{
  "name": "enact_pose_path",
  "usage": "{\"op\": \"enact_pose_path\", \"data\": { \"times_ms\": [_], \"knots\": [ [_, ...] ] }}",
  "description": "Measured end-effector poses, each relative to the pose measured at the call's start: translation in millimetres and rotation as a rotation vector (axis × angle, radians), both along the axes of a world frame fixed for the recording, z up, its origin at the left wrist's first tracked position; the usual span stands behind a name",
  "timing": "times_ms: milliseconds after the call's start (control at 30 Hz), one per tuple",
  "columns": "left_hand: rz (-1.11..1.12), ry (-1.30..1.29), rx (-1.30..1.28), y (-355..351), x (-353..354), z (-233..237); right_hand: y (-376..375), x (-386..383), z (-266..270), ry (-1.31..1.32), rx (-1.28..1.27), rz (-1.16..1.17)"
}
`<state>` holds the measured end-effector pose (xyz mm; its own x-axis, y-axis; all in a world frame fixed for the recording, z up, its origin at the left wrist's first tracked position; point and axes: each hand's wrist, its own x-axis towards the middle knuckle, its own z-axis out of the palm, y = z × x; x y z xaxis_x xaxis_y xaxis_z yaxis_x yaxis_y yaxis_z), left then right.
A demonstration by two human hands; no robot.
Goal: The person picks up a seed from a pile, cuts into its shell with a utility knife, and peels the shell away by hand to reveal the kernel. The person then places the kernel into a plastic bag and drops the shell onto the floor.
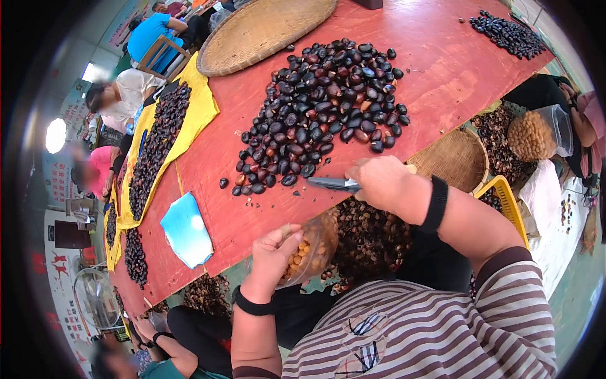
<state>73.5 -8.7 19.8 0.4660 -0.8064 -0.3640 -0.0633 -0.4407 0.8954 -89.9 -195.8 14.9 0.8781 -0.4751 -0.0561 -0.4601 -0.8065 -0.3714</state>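
Right hand (379,182) is clenched round a knife (334,184), blade at the 6 o'clock edge of the chestnut pile (322,101) on the table (442,57). Left hand (271,256), at 7 o'clock of the knife, grips a bag (314,247) of peeled nuts.

a round woven tray (265,28) lies on the red table (442,69), a yellow cloth (201,104) along one side bears dark nuts (158,145), a pale blue sheet (186,230) lies near the edge, and a woven basket (454,161) stands beside a yellow crate (508,199).
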Motion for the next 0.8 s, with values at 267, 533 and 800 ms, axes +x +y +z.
{"op": "enact_pose_path", "data": {
  "times_ms": [267, 533, 800],
  "knots": [
    [-0.182, -0.110, -0.236, -137.0, -60.3, -7.1, -27.3, -109.6, 13.8, -0.151, 0.258, -0.270],
    [-0.309, -0.649, -0.207, -170.8, -88.9, -23.1, -45.0, -146.1, 10.5, -0.197, 0.495, -0.471],
    [-0.193, -0.390, -0.205, -142.2, -63.2, -32.1, -42.7, -111.9, 10.2, -0.262, 0.333, -0.161]
  ]
}}
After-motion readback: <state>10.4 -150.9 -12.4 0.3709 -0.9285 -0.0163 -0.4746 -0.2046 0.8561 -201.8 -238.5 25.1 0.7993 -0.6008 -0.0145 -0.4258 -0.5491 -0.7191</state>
